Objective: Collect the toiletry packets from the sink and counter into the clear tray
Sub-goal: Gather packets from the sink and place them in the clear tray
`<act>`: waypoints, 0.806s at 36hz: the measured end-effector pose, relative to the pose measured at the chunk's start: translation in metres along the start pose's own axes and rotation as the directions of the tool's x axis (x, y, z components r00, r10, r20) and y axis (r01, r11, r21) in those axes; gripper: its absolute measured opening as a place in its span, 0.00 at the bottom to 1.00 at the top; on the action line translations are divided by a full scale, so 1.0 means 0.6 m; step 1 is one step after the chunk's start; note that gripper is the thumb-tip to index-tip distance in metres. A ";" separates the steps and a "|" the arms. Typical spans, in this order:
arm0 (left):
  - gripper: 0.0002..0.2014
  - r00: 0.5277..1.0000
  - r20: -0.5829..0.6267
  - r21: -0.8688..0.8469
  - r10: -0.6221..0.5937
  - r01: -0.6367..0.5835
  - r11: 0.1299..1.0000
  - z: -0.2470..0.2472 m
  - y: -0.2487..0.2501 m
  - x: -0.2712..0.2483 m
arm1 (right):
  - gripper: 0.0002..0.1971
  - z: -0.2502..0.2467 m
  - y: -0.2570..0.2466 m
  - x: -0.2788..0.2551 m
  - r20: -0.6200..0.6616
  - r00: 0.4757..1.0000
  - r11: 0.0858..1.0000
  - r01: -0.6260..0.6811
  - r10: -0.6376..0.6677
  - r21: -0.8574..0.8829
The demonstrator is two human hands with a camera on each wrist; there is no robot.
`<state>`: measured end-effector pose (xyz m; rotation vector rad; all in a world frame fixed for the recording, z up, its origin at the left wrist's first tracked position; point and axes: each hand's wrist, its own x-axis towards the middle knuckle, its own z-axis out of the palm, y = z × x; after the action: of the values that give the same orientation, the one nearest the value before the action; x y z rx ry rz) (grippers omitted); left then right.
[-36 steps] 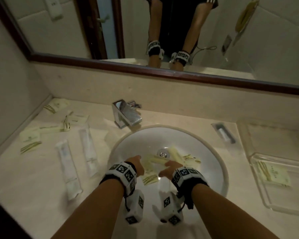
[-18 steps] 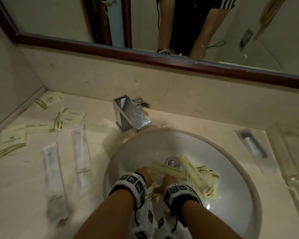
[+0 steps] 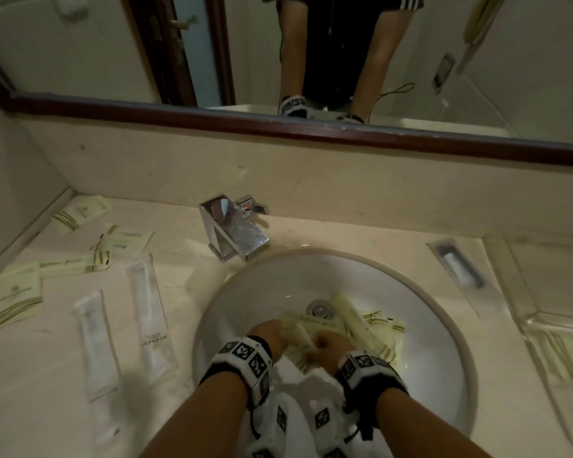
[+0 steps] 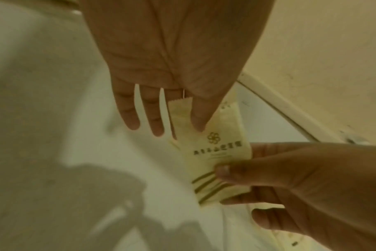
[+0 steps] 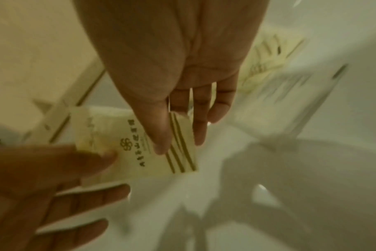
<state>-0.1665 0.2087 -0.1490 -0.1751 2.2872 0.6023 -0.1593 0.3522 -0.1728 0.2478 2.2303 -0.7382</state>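
Both hands are down in the white sink, close together near its front wall. My left hand and right hand pinch opposite ends of one pale yellow packet with green stripes. In the left wrist view the left hand has its thumb on the packet, and the right hand pinches the striped end. The right wrist view shows the right hand and the left hand on the same packet. More yellow packets lie by the drain. The clear tray stands at the right with one packet inside.
Several yellow packets and two white tubes lie on the counter left of the sink. A chrome faucet stands behind the bowl. A small clear dish sits between sink and tray. The mirror runs along the back wall.
My hands have come together toward the sink's near side and taken one yellow packet between them. My head has tilted, so the tray has slid toward the right edge.
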 end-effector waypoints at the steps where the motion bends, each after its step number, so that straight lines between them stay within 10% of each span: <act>1: 0.20 0.999 -0.014 0.012 0.031 -0.031 0.999 -0.008 0.013 -0.017 | 0.13 -0.017 0.005 -0.016 -0.028 1.000 0.999 0.002 -0.001 0.045; 11: 0.17 0.960 -0.232 -0.149 0.156 -0.194 0.970 0.008 0.175 -0.101 | 0.23 -0.165 0.084 -0.161 -0.258 0.946 0.753 0.023 0.196 0.657; 29: 0.12 0.930 -0.180 -0.216 0.320 -0.355 0.910 0.190 0.475 -0.194 | 0.11 -0.294 0.383 -0.317 -0.617 0.732 0.788 0.185 0.289 0.588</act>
<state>-0.0963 0.5068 -0.0313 0.0684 2.3920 1.0860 -0.0449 0.6510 -0.0389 1.0730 2.5416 -1.5460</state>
